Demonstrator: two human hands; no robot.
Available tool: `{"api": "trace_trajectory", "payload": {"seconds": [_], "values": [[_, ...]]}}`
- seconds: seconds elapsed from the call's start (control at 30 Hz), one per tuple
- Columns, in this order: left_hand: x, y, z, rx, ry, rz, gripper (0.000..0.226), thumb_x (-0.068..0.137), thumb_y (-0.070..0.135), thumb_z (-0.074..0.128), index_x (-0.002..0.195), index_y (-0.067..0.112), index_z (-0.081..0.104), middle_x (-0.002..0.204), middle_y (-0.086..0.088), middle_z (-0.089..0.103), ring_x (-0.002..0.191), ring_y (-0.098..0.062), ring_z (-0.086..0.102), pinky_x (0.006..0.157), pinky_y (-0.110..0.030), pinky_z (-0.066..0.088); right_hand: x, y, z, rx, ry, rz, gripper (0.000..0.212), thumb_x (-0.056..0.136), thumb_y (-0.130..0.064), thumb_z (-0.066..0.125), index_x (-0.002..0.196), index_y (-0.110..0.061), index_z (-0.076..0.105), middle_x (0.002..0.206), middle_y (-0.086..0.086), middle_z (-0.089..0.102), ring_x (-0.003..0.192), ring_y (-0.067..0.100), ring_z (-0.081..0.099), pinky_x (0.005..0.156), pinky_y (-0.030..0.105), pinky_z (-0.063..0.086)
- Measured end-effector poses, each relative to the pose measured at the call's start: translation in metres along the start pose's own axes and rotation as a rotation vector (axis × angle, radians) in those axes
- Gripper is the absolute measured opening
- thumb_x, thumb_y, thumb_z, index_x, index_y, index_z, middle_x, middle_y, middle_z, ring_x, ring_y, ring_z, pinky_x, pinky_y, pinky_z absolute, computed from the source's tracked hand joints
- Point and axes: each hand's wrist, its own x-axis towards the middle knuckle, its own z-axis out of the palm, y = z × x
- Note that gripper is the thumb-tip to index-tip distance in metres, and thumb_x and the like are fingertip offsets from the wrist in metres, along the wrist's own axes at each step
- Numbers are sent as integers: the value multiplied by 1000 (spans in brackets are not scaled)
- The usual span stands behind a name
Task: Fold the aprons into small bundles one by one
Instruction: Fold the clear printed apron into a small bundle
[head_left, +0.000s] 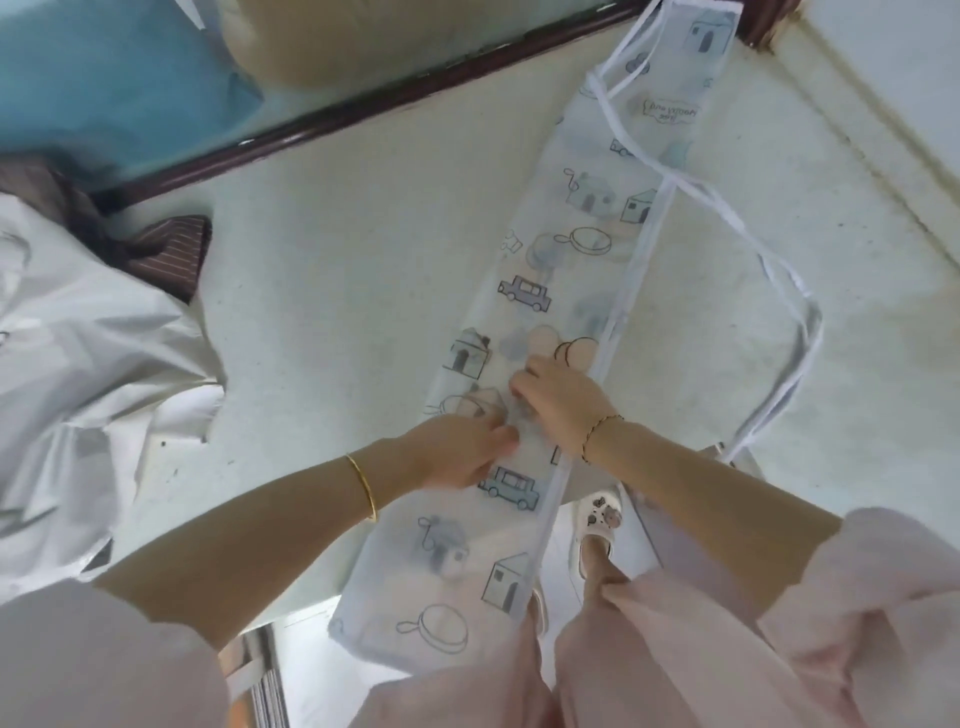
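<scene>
The apron (550, 244) lies on the pale surface (337, 312), folded into one long, narrow strip. Its long axis runs from the person straight away and a little to the right. The near end hangs over the surface's near edge, and the far end points up at the dark wooden rail (363, 106). It is sheer white fabric printed with little houses, cars and pans.

Both hands are on the strip about midway along, close together. The left hand (462, 452) lies on the fabric with its fingers fairly straight, holding nothing. A gold bangle (365, 486) sits on that wrist. The right hand (561, 405) sits just beyond it with its knuckles bent and fingertips down on the cloth. Whether it pinches the fabric or only presses, I cannot tell, because the blur hides it. There's a thin bracelet (597, 436) on that wrist.

Right of the apron, its white strap (813, 332) trails off the far half. It swings out in a wide loop over the surface and comes back in near the right wrist.

Left of the apron and well apart, a rumpled heap of white cloth (78, 364) lies on the surface. A brown striped cloth (171, 249) pokes out behind that heap. Below the apron's hanging end is a pale shoe (597, 525) on the floor.
</scene>
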Motion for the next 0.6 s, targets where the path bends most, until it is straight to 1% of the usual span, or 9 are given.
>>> {"api": "trace_trajectory", "payload": {"seconds": [0.1,0.17,0.23,0.27,0.33,0.4,0.5,0.53,0.6], "values": [[-11,12,12,23,-33,-1,24,97,23,43,116,10,49,111,-7,50,88,-26,56,64,-30,39,-11,-9,11,78,55,111,25,82,-1,60,106,-5,56,107,14,49,94,29,50,68,36,47],[-20,14,19,8,5,-34,28,96,23,45,121,10,46,116,-8,46,90,-26,55,64,-31,39,-13,-11,13,-21,119,85,29,72,1,68,100,-3,60,97,17,53,84,32,53,62,35,45],[-26,11,21,-39,70,-92,35,95,20,48,127,11,43,122,-9,41,98,-25,53,72,-33,45,-11,-10,13,-134,160,80,32,70,-2,70,101,-5,60,94,17,54,79,31,53,61,34,42],[-27,9,21,-61,97,-113,38,93,18,50,130,11,42,125,-9,39,102,-25,52,78,-34,47,-8,-9,12,-172,157,91,33,74,-4,67,106,-6,59,98,17,53,83,31,52,64,35,42],[-24,5,18,-64,158,-139,44,92,15,53,134,13,40,128,-11,37,110,-26,48,90,-34,45,-1,-6,4,-203,143,136,38,80,-5,62,117,-8,53,109,17,50,95,32,49,72,35,41],[-17,3,15,-20,186,-163,52,91,16,54,139,14,35,134,-11,33,117,-26,42,96,-35,42,10,0,-5,-222,123,199,40,83,-2,56,121,-9,47,117,16,46,105,33,45,80,35,42],[-8,4,15,98,169,-202,63,92,21,55,147,18,23,144,-9,23,125,-26,33,102,-34,36,23,4,-20,-186,37,277,40,85,-1,52,124,-7,45,125,16,42,116,33,40,88,36,42],[-6,3,17,132,167,-213,66,92,22,55,148,18,21,147,-9,21,126,-26,31,103,-34,35,22,1,-24,-146,37,284,38,86,-1,52,124,-7,46,125,16,43,116,33,40,88,37,42],[-5,3,20,165,173,-241,69,90,21,56,148,19,19,148,-10,19,128,-27,30,103,-35,35,8,-12,-23,-86,107,263,33,89,-3,51,121,-6,52,121,14,48,113,30,43,87,36,44]]}}
